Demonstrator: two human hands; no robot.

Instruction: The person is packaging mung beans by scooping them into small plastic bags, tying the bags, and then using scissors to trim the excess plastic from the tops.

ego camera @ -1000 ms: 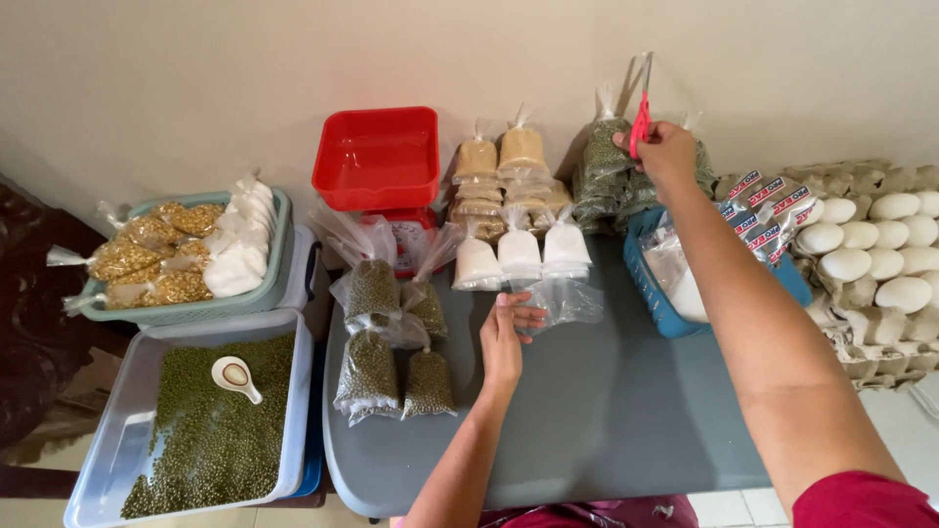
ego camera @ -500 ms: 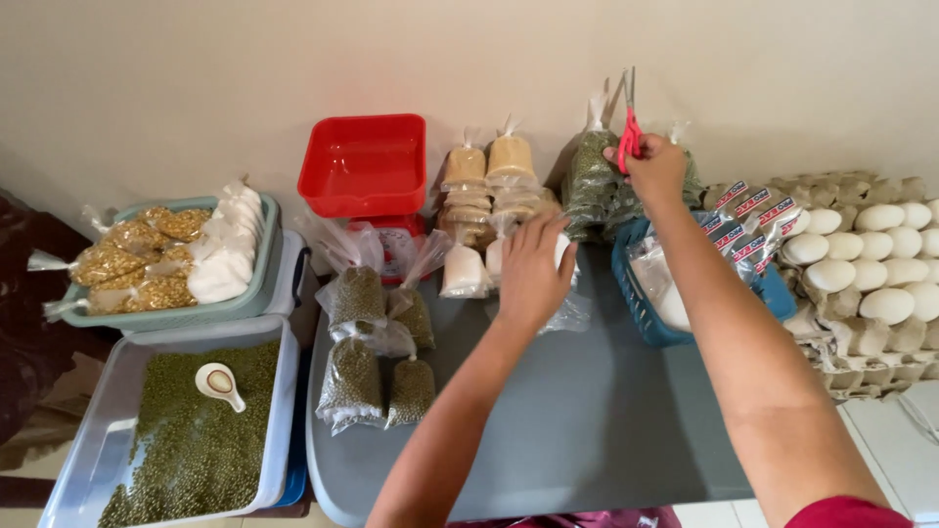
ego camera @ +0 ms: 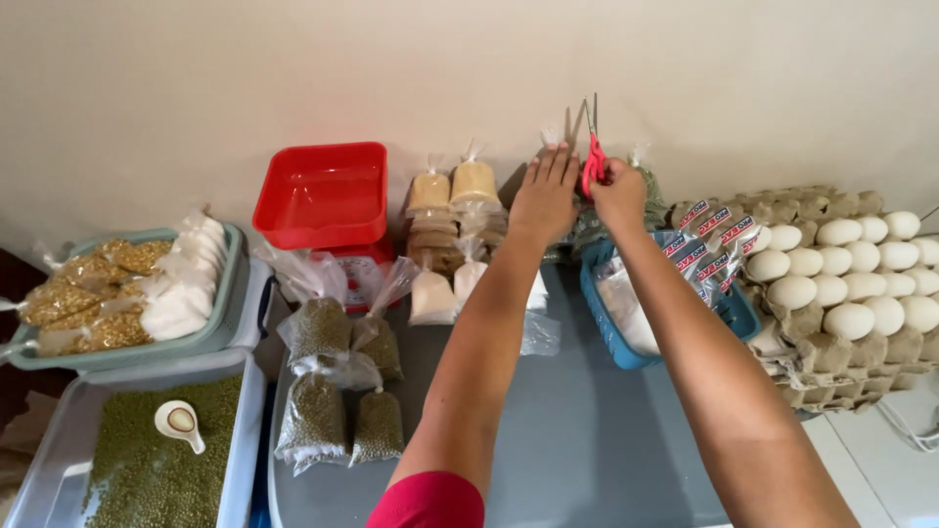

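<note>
My right hand grips the red scissors, blades up at 12 o'clock. Left hand has fingers spread on a bag top. I'd pull that plastic taut and snip clean.

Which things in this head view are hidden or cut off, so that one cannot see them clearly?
- Bag under the left hand: the hand covers it; only a plastic tip shows.
- Red scissors: the right hand hides the handles.
- Scale: the red tray and bags block its dial.
- Tub of green beans: cut off by the bottom edge.
</note>
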